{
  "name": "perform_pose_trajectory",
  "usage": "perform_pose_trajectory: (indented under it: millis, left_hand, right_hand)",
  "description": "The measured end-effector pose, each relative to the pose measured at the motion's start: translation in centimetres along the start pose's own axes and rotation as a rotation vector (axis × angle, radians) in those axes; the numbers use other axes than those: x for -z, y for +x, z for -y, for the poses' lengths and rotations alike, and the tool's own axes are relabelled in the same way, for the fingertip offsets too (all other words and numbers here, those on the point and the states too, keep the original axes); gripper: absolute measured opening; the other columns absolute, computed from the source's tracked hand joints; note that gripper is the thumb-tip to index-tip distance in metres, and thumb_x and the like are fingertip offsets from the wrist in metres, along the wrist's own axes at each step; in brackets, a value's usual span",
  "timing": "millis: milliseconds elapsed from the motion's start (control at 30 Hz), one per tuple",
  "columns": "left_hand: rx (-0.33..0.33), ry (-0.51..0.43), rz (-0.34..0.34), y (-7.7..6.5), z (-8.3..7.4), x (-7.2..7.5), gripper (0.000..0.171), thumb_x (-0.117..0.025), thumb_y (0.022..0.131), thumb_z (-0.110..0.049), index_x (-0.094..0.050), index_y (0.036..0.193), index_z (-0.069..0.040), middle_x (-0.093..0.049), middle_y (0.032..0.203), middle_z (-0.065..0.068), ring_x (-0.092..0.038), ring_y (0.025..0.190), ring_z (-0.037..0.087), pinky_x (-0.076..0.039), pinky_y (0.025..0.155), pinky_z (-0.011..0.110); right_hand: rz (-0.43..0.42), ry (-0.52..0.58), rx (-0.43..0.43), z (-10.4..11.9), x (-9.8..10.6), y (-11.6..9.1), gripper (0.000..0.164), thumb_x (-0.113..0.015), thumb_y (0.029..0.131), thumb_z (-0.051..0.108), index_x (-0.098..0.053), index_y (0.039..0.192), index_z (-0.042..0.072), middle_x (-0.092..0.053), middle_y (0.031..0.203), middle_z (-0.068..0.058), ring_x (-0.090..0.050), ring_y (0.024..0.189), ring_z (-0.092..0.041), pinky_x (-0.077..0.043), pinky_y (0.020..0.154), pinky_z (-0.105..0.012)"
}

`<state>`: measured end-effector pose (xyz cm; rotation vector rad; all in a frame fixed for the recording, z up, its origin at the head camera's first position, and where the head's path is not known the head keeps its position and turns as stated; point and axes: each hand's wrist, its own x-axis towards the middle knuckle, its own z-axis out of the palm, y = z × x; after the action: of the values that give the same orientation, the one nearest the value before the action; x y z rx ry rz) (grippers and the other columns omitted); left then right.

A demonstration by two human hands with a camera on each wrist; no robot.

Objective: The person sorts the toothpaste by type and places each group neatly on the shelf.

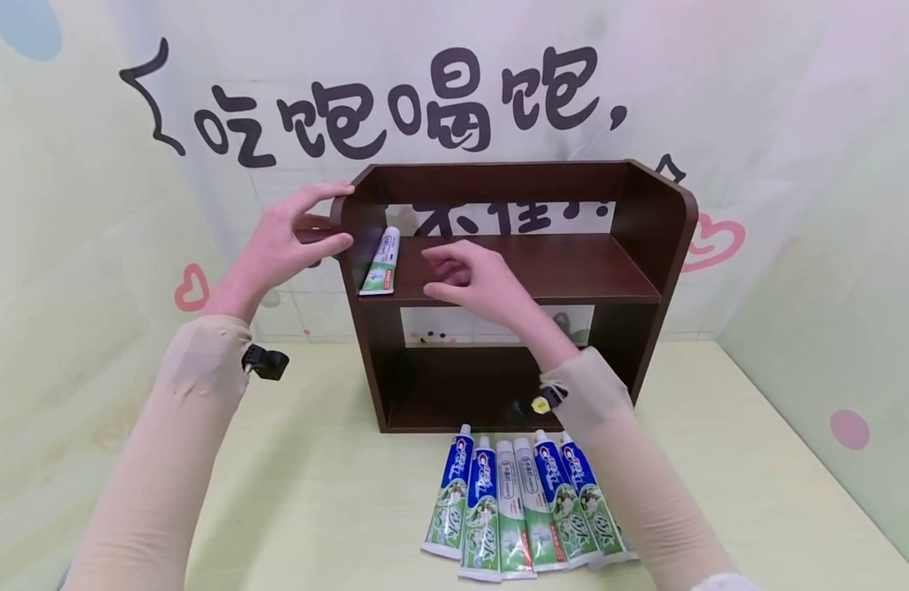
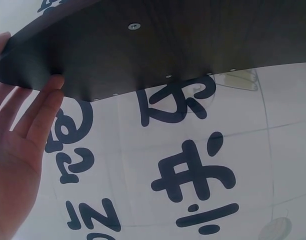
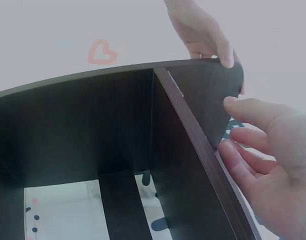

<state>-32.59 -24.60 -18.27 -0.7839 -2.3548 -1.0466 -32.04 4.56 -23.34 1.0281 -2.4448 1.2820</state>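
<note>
My left hand (image 1: 291,230) holds the left side panel of a dark brown two-tier shelf (image 1: 506,300) near its upper corner. In the left wrist view, fingers (image 2: 38,112) touch the panel's outer face and another fingertip lies over its edge. A white and green toothpaste tube (image 1: 382,263) stands cap up on the upper tier, leaning back beside that panel. Just right of the tube, apart from it, my right hand (image 1: 472,279) hovers before the upper tier with fingers loosely bent, holding nothing. In the right wrist view the tube cannot be made out.
On the table (image 1: 299,492) before the shelf, several toothpaste tubes lie in a row, caps toward the shelf: blue and green ones (image 1: 450,501) at both sides, white and green ones (image 1: 509,509) between. My right forearm covers the row's right end. A printed wall (image 1: 277,49) stands behind.
</note>
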Motion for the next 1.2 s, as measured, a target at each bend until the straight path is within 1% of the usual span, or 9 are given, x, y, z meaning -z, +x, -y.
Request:
perform_pose_trajectory:
  millis: [200, 300, 400, 500, 667, 767, 867, 1000, 1200]
  left_hand:
    - [-0.001, -0.013, -0.002, 0.2, 0.1, -0.2, 0.062, -0.074, 0.086, -0.008, -0.052, 0.143, -0.019, -0.049, 0.150, 0.002, -0.065, 0.092, -0.005, -0.052, 0.083, 0.005]
    - [0.000, -0.021, -0.002, 0.3, 0.1, -0.2, 0.061, -0.074, 0.086, -0.009, -0.053, 0.142, -0.019, -0.048, 0.151, 0.000, -0.065, 0.092, -0.004, -0.052, 0.082, 0.005]
    - [-0.007, -0.031, 0.003, 0.4, 0.3, -0.2, 0.060, -0.074, 0.086, -0.008, -0.053, 0.142, -0.017, -0.047, 0.152, 0.001, -0.065, 0.092, -0.004, -0.052, 0.082, 0.005]
    - [-0.013, -0.036, 0.005, 0.5, 0.4, -0.2, 0.060, -0.073, 0.086, -0.007, -0.052, 0.142, -0.016, -0.047, 0.152, 0.002, -0.066, 0.092, -0.003, -0.052, 0.083, 0.005]
    - [-0.020, -0.032, 0.002, 0.4, 0.4, -0.2, 0.060, -0.073, 0.086, -0.007, -0.053, 0.142, -0.017, -0.050, 0.149, 0.001, -0.066, 0.091, -0.003, -0.052, 0.083, 0.005]
    - [-0.030, -0.025, 0.005, 0.3, 0.2, -0.1, 0.059, -0.074, 0.086, -0.007, -0.053, 0.141, -0.017, -0.051, 0.149, 0.002, -0.066, 0.091, -0.004, -0.052, 0.083, 0.005]
    - [-0.040, -0.023, 0.008, 0.3, 0.2, -0.1, 0.060, -0.074, 0.086, -0.006, -0.053, 0.141, -0.015, -0.050, 0.149, 0.005, -0.066, 0.091, -0.005, -0.052, 0.084, 0.005]
    - [-0.045, -0.024, 0.009, 0.2, 0.3, -0.1, 0.061, -0.074, 0.086, -0.005, -0.052, 0.142, -0.014, -0.050, 0.149, 0.007, -0.066, 0.091, -0.006, -0.051, 0.085, 0.004]
    - [-0.038, -0.006, 0.009, 0.2, 0.2, -0.1, 0.062, -0.074, 0.086, -0.007, -0.052, 0.143, -0.017, -0.050, 0.150, 0.004, -0.065, 0.092, -0.006, -0.051, 0.086, 0.004]
  right_hand:
    - [-0.100, -0.026, 0.075, -0.9, 1.4, -3.4, 0.045, -0.074, 0.089, 0.016, -0.063, 0.130, 0.007, -0.065, 0.121, -0.011, -0.065, 0.106, -0.019, -0.058, 0.095, -0.034]
    - [-0.131, -0.033, 0.086, -1.3, 2.2, -5.1, 0.043, -0.074, 0.089, 0.016, -0.063, 0.130, 0.007, -0.066, 0.122, -0.011, -0.065, 0.106, -0.020, -0.059, 0.095, -0.036]
    - [-0.161, -0.051, 0.089, -1.7, 3.2, -6.8, 0.042, -0.073, 0.089, 0.017, -0.063, 0.129, 0.008, -0.066, 0.124, -0.009, -0.067, 0.105, -0.019, -0.059, 0.094, -0.035]
    - [-0.192, -0.077, 0.107, -2.2, 4.1, -8.4, 0.041, -0.073, 0.089, 0.015, -0.063, 0.129, 0.007, -0.066, 0.125, -0.008, -0.068, 0.104, -0.021, -0.059, 0.092, -0.029]
    - [-0.251, -0.129, 0.146, -3.4, 5.3, -10.9, 0.040, -0.073, 0.089, 0.010, -0.064, 0.128, 0.007, -0.067, 0.123, -0.010, -0.068, 0.103, -0.020, -0.056, 0.086, -0.013]
    - [-0.293, -0.163, 0.156, -4.1, 5.9, -12.3, 0.041, -0.073, 0.087, 0.005, -0.064, 0.128, 0.009, -0.068, 0.121, -0.010, -0.067, 0.101, -0.018, -0.054, 0.084, -0.009]
    - [-0.323, -0.182, 0.156, -4.8, 6.4, -13.7, 0.043, -0.073, 0.086, 0.002, -0.064, 0.128, 0.009, -0.068, 0.119, -0.011, -0.065, 0.099, -0.016, -0.054, 0.083, -0.008]
    - [-0.338, -0.206, 0.136, -5.6, 6.9, -15.5, 0.044, -0.072, 0.086, 0.000, -0.063, 0.128, 0.008, -0.068, 0.117, -0.011, -0.064, 0.099, -0.014, -0.053, 0.083, -0.007]
    - [-0.343, -0.232, 0.094, -6.6, 7.2, -17.5, 0.044, -0.073, 0.085, -0.002, -0.063, 0.127, 0.007, -0.068, 0.114, -0.008, -0.063, 0.097, -0.012, -0.052, 0.082, -0.005]
